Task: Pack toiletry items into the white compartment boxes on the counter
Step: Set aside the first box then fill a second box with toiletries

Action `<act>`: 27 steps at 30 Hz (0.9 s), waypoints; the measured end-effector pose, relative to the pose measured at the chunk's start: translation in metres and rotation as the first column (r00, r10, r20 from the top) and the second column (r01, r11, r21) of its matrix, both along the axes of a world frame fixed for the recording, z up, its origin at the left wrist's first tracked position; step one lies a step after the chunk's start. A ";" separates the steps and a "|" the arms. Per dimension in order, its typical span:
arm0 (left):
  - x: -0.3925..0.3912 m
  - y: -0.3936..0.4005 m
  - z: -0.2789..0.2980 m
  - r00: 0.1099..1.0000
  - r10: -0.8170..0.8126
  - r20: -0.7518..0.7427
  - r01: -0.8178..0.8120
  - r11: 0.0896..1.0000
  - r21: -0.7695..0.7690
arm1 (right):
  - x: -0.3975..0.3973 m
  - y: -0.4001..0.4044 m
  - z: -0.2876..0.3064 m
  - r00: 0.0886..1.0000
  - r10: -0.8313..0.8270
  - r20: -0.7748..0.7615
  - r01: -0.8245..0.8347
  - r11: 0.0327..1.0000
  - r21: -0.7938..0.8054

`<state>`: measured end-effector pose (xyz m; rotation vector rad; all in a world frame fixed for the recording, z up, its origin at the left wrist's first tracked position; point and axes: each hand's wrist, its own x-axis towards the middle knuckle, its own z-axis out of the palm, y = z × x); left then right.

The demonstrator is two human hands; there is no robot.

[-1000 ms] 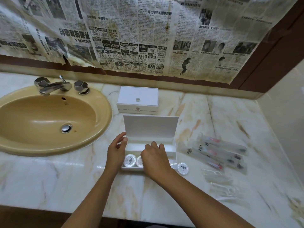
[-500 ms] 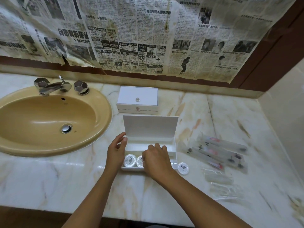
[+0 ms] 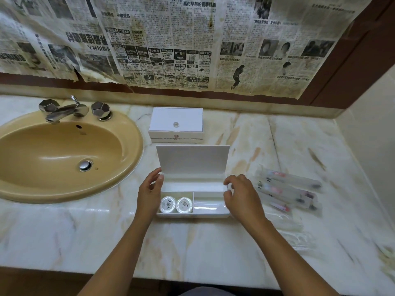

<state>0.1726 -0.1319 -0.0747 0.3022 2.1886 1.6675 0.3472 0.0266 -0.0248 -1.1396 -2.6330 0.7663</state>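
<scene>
An open white compartment box [image 3: 193, 215] stands on the marble counter with its lid [image 3: 192, 159] upright. In its left compartment lie two round silver-wrapped soaps [image 3: 168, 204] side by side. The right compartment holds something clear that I cannot make out. My left hand [image 3: 148, 193] holds the box's left end, thumb at the back corner. My right hand [image 3: 241, 197] hovers over the box's right end, fingers loosely curled, with nothing visible in it. It hides the counter just right of the box.
A second white box [image 3: 176, 122], closed, stands behind the open one. Wrapped toothbrush packets [image 3: 288, 189] and clear sachets [image 3: 292, 236] lie to the right. A tan sink [image 3: 53, 157] with a chrome tap [image 3: 64, 110] is on the left. A wall rises at far right.
My right hand has lifted out of the box's left compartment and moved right to the box's right end, uncovering the second soap. The loose round soap beside the box is now hidden.
</scene>
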 end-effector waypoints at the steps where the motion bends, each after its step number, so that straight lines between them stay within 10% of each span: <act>1: 0.000 0.000 0.000 1.000 0.001 0.000 -0.001 1.000 -0.001 | 0.004 0.004 -0.003 0.999 -0.024 0.038 0.024 1.000 -0.006; 10: -0.001 0.001 -0.003 1.000 0.005 -0.010 -0.005 1.000 -0.007 | 0.023 0.007 -0.024 0.897 0.057 0.439 -0.003 0.992 -0.125; 27: 0.000 0.000 -0.001 1.000 -0.001 0.020 0.000 1.000 0.022 | 0.010 0.016 0.015 0.959 -0.096 0.266 0.067 0.991 0.119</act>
